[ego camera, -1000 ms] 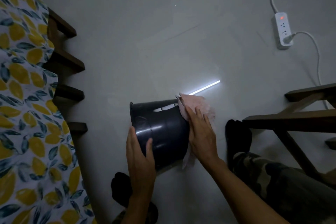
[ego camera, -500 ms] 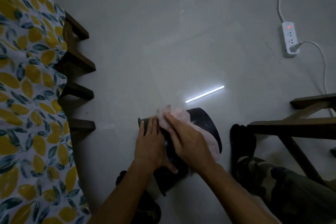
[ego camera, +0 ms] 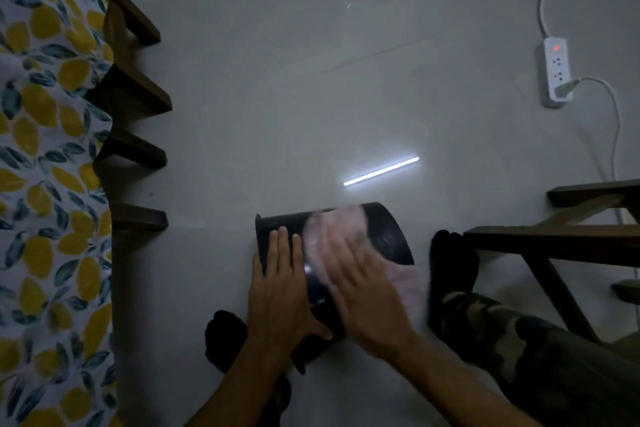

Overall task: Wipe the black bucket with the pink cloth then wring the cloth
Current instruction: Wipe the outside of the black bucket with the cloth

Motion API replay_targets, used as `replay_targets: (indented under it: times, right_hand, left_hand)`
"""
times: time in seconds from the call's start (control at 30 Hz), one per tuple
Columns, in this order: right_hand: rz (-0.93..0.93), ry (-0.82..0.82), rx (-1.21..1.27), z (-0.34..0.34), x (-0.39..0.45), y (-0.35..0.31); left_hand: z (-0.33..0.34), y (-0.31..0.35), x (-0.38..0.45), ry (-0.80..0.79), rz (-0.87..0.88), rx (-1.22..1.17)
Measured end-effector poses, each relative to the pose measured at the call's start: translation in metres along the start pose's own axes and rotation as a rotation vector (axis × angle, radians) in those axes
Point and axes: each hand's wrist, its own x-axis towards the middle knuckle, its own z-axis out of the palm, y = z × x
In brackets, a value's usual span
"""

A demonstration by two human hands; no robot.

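The black bucket (ego camera: 388, 236) lies on its side on the grey floor between my feet. My left hand (ego camera: 280, 284) rests flat on the bucket's left part, fingers together, steadying it. My right hand (ego camera: 363, 291) is blurred with motion and presses the pink cloth (ego camera: 332, 229) against the bucket's curved wall. The cloth spreads under and beyond my fingers, with a fold hanging off at the right (ego camera: 408, 284). The bucket's inside is hidden.
A bed with a lemon-print sheet (ego camera: 45, 184) and dark wooden slats (ego camera: 138, 218) runs along the left. A wooden frame (ego camera: 554, 239) stands at the right, above my camouflage trouser leg (ego camera: 519, 340). A white power strip (ego camera: 556, 73) with cable lies at the far right.
The bucket has been rolled and turned on the floor. My right hand has swept the cloth from the bucket's right end across its side. My left hand has shifted up the wall.
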Motion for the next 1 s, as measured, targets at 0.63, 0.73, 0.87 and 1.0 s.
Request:
replay_targets:
  times: [0.63, 0.73, 0.87, 1.0]
  right_hand:
    - [-0.1, -0.123, -0.07, 0.009, 0.02, -0.006]
    - [0.059, -0.107, -0.036, -0.004, 0.057, 0.021]
    - [0.341, -0.054, 0.105, -0.016, 0.104, 0.028]
    - [0.435, -0.062, 0.176, -0.02, 0.109, 0.034]
  left_hand:
    - [-0.003, -0.024, 0.013, 0.057, 0.056, -0.003]
    - [-0.038, -0.031, 0.035, -0.019, 0.107, 0.065]
    - [-0.077, -0.033, 0.073, -0.151, 0.142, 0.255]
    - [-0.052, -0.026, 0.045, -0.061, 0.116, 0.224]
